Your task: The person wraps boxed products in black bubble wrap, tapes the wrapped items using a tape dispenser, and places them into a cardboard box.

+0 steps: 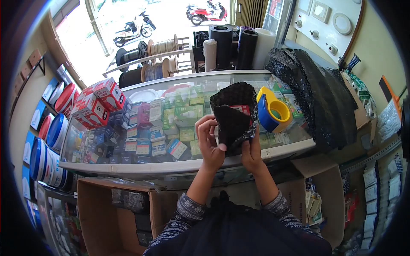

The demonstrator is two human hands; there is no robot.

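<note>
A black bubble-wrap pouch (232, 123) is held up over the front edge of the glass counter, its mouth facing me. Inside it a red box (244, 109) shows in part. My left hand (209, 138) grips the pouch's left side, fingers curled with the thumb at its lower edge. At the lower right, my right hand (252, 151) holds the pouch between thumb and fingers, some of them hidden behind it. Just right of the pouch, a blue and yellow tape dispenser (268, 112) lies on the glass.
Red and white bulb boxes (92, 109) stand at the counter's left end. Black bubble wrap (309, 94) drapes over its right end. Cable spools (153, 70) and upright rolls (221, 47) stand behind. Open cardboard boxes (100, 213) sit below the counter (273, 151).
</note>
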